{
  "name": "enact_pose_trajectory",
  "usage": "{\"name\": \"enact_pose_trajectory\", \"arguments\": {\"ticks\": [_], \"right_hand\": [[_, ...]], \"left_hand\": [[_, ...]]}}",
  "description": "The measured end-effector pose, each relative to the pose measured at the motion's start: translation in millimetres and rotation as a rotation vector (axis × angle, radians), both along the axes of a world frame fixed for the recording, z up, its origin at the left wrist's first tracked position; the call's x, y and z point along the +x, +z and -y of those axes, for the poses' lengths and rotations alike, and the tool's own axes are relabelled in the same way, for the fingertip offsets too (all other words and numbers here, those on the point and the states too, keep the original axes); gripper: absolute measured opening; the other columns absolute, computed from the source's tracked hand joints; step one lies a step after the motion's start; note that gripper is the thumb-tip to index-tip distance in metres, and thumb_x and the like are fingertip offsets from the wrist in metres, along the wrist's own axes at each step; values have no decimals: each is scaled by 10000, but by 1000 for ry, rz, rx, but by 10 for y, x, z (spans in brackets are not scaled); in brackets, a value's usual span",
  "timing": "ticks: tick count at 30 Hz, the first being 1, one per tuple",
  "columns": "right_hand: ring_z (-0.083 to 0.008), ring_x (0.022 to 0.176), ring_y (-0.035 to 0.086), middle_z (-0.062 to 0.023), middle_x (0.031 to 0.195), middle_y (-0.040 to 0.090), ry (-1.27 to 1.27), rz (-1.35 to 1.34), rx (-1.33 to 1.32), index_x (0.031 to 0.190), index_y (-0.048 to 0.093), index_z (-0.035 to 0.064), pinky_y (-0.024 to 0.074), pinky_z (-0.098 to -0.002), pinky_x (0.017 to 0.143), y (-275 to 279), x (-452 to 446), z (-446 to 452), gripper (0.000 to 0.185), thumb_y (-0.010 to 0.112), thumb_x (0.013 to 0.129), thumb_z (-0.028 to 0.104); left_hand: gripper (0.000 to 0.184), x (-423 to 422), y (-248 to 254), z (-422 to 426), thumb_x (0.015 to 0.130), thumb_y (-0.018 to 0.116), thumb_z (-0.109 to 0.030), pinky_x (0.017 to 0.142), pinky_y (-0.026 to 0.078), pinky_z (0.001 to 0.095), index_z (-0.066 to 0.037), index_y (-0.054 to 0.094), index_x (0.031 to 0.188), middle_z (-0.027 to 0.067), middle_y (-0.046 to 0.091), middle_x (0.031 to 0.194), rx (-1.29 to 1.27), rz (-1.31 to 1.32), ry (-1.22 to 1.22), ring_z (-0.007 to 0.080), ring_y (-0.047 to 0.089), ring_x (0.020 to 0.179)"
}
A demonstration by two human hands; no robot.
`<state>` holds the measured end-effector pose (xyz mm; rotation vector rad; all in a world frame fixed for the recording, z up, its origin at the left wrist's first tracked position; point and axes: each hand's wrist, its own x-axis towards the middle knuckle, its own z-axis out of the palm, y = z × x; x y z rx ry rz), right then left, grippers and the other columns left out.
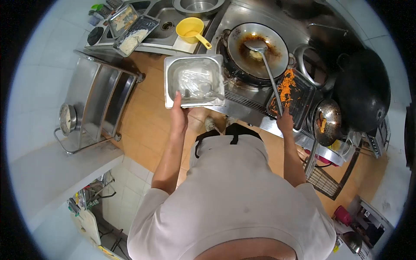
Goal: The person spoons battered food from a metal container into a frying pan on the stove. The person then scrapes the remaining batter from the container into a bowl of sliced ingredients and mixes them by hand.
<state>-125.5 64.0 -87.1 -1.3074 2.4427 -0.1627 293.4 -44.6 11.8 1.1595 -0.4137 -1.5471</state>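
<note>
Shirt (247, 195), pale, 6 o'clock: nearest my remote camera.

Pan (190, 65), near 12: left hand (178, 110) pinches the near rim, thumb on top, fingers mostly hidden; I judge this keeps it level. Whitish residue inside.

Ladle (269, 71), between 1 and 2: right hand (285, 122) closed round the handle's end, probably for distance from heat. Its bowl sits in the wok (278, 43), 1 o'clock.

Tray (307, 97), between 2 and 3: beside the wok, presumably for short reach; orange shreds (286, 86) within.

Skimmer (330, 115), 3 o'clock: scraps in its bowl.

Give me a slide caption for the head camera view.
Left hand holds a metal pan; right hand grips a ladle in a wok.
</note>
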Motion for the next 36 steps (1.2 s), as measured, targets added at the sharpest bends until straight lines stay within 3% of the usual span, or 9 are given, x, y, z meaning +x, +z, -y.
{"name": "enact_pose_trajectory", "arguments": {"ticks": [4, 6, 8, 10, 11, 17, 25, 33, 36], "right_hand": [[-519, 846, 646, -302, 932, 660, 161, -89, -195, 1272, 473, 46, 531, -560, 724, 296, -47, 83, 445, 638, 895, 213], [-460, 857, 662, -302, 881, 658, 171, -10, -187, 1164, 592, 2, 525, -534, 735, 769, -261, 189, 332, 603, 928, 234], [-450, 873, 661, -310, 867, 657, 135, 47, -73, 1132, 642, -9, 525, -494, 729, 1493, -435, 298, 326, 592, 948, 255], [-249, 644, 638, -144, 701, 630, 112, 289, -11, 1175, 628, -19, 490, -389, 602, 1609, -1109, 308, 364, 559, 984, 283], [-136, 590, 556, -56, 671, 574, 8, 347, 38, 1197, 618, -20, 453, -333, 555, 1984, -1102, 339, 363, 533, 1001, 274], [-92, 441, 463, -6, 604, 520, 4, 454, 323, 1223, 597, -34, 367, -265, 413, 2760, -1501, 587, 367, 524, 999, 247], [-85, 463, 472, -4, 613, 517, 22, 489, 379, 1300, 557, -2, 385, -260, 442, 2360, -1593, 793, 401, 545, 994, 257], [-71, 565, 438, 32, 684, 476, -169, 847, 178, 1402, 501, 39, 372, -257, 467, 978, -1538, 603, 425, 523, 1029, 242], [-137, 607, 543, -48, 677, 571, 113, 742, 85, 1359, 559, 52, 438, -297, 533, 775, -1585, 522, 408, 548, 1013, 268]], "left_hand": [[482, 175, -129, -19, 997, 540, -426, 817, 526, 363, -88, 511, 1339, 69, 603, 1215, 30, 125, 34, 176, 610, 1032], [552, 215, -136, -20, 996, 513, -469, 914, 510, 414, -55, 494, 1360, 107, 577, 1289, 44, 151, 38, 235, 585, 1133], [559, 245, -138, 10, 988, 532, -463, 895, 519, 418, -58, 484, 1370, 100, 573, 1300, 40, 129, 48, 235, 588, 1131], [567, 226, -84, 40, 981, 545, -465, 890, 522, 425, -62, 480, 1375, 95, 568, 1309, 47, 121, 58, 237, 587, 1134], [491, 180, -49, 58, 992, 543, -441, 820, 503, 366, -98, 512, 1343, 48, 595, 1245, 35, 94, 95, 173, 600, 1059], [592, 209, -98, 134, 973, 554, -472, 939, 509, 443, -85, 447, 1408, 83, 556, 1328, 13, 91, 90, 242, 571, 1180], [556, 237, -39, 116, 1011, 505, -439, 939, 480, 434, -63, 439, 1416, 82, 536, 1363, -6, 74, 156, 232, 558, 1181], [554, 251, 82, 75, 999, 524, -445, 911, 491, 419, -89, 444, 1416, 76, 546, 1343, 8, 130, 220, 228, 566, 1163], [536, 281, 107, 72, 1003, 523, -439, 904, 490, 415, -92, 453, 1406, 71, 558, 1325, 30, 149, 206, 223, 572, 1145]]}}
